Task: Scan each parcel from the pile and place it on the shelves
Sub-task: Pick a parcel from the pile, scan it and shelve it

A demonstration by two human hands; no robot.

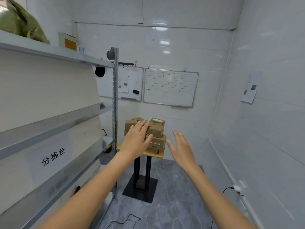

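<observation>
Little looks done: both the left hand [137, 140] and right hand [182, 148] reach out, fingers straight and holding nothing, toward the full pile of parcels [152, 134], and the nearby shelves [54, 121] hold none.

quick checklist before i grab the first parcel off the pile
1. Both hands free: ok. Left hand and right hand are open and hold nothing.
2. Parcel pile within reach: cannot tell; the hands are in front of it, contact unclear.
3. Pile stable: not ok; the boxes are stacked unevenly on the small table.
4. Shelf space: ok; the middle shelf shows bare room.
5. Scanner located: cannot tell; none clearly identifiable.
6. Floor path: not ok; a black cable trails near the shelf's foot.
</observation>
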